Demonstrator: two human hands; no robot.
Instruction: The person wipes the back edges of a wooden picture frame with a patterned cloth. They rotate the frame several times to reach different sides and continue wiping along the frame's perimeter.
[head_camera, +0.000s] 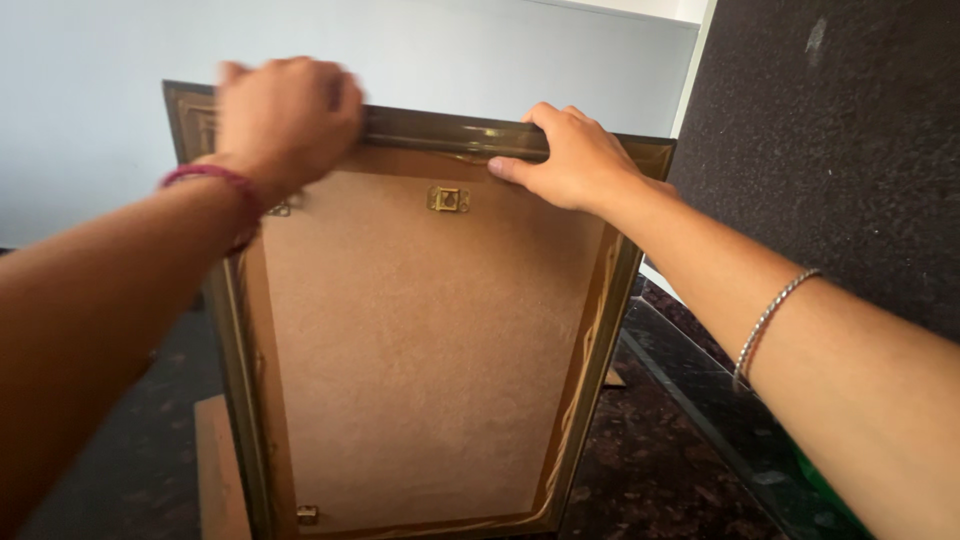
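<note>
A picture frame (410, 330) is stood upright on a dark speckled counter (650, 470), its brown backing board turned toward the camera. Its top edge is gripped by the right hand (570, 160), fingers curled over the rim. The left hand (285, 115) is blurred at the upper left corner; whether it is closed on the frame cannot be told. A brass hanger (448, 199) is fixed near the top.
</note>
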